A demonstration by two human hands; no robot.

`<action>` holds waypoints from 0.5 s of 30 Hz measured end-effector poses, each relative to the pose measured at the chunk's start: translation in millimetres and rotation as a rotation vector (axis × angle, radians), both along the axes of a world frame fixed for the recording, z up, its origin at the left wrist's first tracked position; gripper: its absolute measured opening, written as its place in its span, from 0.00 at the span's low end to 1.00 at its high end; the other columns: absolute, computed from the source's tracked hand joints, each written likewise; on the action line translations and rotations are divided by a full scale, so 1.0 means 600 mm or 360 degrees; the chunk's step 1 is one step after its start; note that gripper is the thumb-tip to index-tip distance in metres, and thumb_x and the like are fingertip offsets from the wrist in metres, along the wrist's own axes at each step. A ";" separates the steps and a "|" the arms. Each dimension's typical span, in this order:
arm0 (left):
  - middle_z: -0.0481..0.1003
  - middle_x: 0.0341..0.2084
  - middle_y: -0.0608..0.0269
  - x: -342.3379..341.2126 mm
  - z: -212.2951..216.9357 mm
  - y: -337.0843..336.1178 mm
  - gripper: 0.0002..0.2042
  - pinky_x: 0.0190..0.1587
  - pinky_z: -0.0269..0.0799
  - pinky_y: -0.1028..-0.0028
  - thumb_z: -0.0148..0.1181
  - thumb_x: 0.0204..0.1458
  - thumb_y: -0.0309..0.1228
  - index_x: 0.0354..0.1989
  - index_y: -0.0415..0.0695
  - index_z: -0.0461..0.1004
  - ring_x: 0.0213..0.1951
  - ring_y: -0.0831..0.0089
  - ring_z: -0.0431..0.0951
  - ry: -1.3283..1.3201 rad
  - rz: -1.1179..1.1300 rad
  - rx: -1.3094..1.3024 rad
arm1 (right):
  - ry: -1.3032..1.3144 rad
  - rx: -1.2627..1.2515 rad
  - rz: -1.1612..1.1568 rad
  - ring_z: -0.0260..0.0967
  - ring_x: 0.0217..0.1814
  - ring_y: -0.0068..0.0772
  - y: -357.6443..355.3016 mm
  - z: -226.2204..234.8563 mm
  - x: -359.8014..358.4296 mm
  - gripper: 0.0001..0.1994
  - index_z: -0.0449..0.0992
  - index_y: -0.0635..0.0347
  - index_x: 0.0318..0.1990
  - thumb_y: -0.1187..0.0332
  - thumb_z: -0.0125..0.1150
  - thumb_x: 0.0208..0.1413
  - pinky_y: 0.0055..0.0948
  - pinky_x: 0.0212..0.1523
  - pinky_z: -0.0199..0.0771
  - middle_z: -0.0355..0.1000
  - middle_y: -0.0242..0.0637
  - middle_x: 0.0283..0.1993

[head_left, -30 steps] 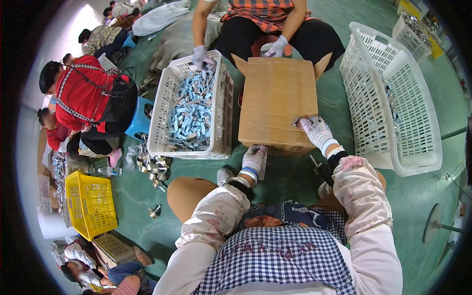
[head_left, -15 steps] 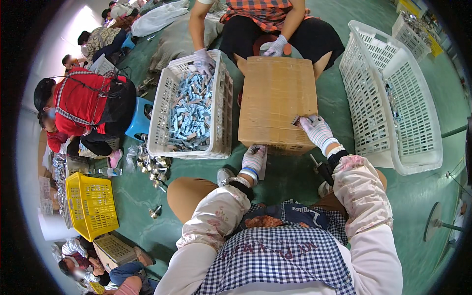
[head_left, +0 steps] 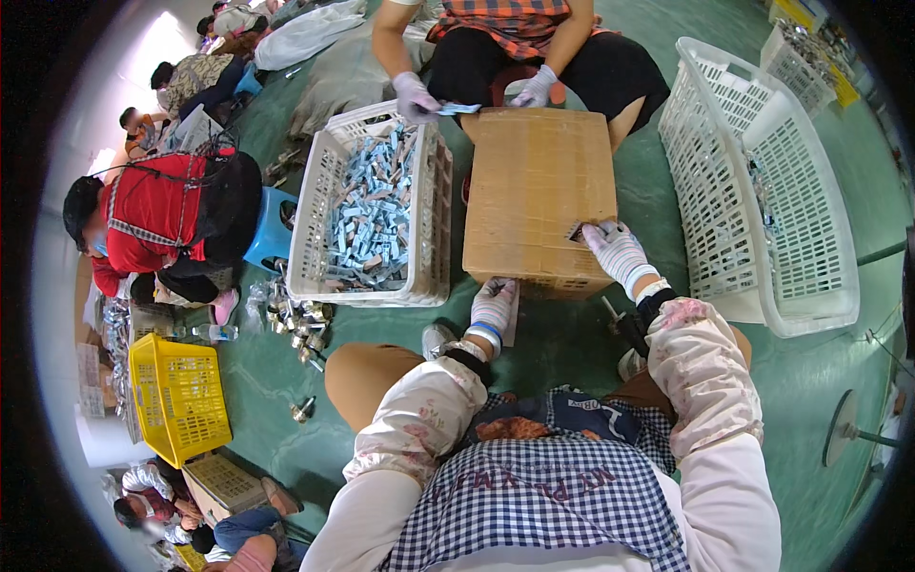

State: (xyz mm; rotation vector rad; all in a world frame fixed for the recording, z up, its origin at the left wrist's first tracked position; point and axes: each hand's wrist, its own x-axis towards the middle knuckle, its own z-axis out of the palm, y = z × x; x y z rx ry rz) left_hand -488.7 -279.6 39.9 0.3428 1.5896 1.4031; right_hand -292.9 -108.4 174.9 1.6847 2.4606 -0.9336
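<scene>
brown cardboard box [head_left: 538, 195] lies on the green floor [head_left: 839, 381] ahead. right hand [head_left: 618, 250], fingers together, pinches a small piece at its near edge; left hand [head_left: 493, 305] grips the front corner, steadying. next likely calls for a firm pull.

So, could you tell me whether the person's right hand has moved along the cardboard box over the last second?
No. The right hand stays at the near right corner of the cardboard box.
</scene>
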 end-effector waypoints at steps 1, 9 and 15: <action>0.75 0.31 0.72 0.002 0.003 0.002 0.03 0.37 0.70 0.78 0.61 0.57 0.28 0.38 0.45 0.75 0.32 0.80 0.71 0.0032 -0.0003 0.0020 | -0.0012 0.0011 0.0032 0.55 0.68 0.48 0.004 -0.007 0.004 0.31 0.71 0.58 0.58 0.42 0.40 0.61 0.35 0.69 0.52 0.66 0.41 0.63; 0.75 0.32 0.71 0.019 0.083 0.005 0.04 0.39 0.70 0.79 0.61 0.57 0.28 0.39 0.44 0.75 0.34 0.80 0.72 -0.0276 0.0029 -0.0150 | 0.0028 0.0053 -0.0066 0.53 0.69 0.51 0.015 -0.038 0.014 0.31 0.72 0.56 0.57 0.41 0.39 0.62 0.38 0.70 0.51 0.65 0.43 0.63; 0.74 0.29 0.70 0.013 0.046 0.001 0.04 0.31 0.72 0.76 0.59 0.58 0.29 0.39 0.45 0.74 0.30 0.78 0.71 -0.0137 0.0008 -0.0052 | 0.0027 0.0029 -0.0080 0.52 0.71 0.52 0.012 -0.029 0.010 0.32 0.71 0.58 0.58 0.40 0.39 0.62 0.38 0.71 0.50 0.65 0.43 0.64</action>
